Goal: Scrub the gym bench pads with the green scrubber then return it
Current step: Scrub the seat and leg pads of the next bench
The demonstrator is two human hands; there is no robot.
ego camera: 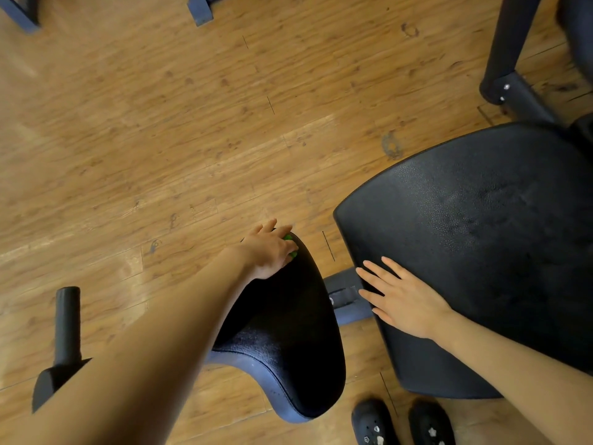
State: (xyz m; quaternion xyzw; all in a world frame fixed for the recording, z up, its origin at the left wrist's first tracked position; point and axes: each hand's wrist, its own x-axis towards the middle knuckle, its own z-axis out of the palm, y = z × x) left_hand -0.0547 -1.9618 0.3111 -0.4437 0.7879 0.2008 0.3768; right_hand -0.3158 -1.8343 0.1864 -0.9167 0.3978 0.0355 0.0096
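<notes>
Fingers (272,232) of the left hand (269,252) curled over a mostly hidden green scrubber (288,238); right hand (404,300) flat, fingers spread.

A wood-plank floor (167,130) in warm orange-brown fills most of the view, marked with dark scuffs and ring-shaped stains (one clear ring lies near the middle right). Pale sheen from light falls across the left planks. Dark metal equipment legs (200,9) stand at the top edge, and a thick black frame post (510,43) rises at upper right.
</notes>
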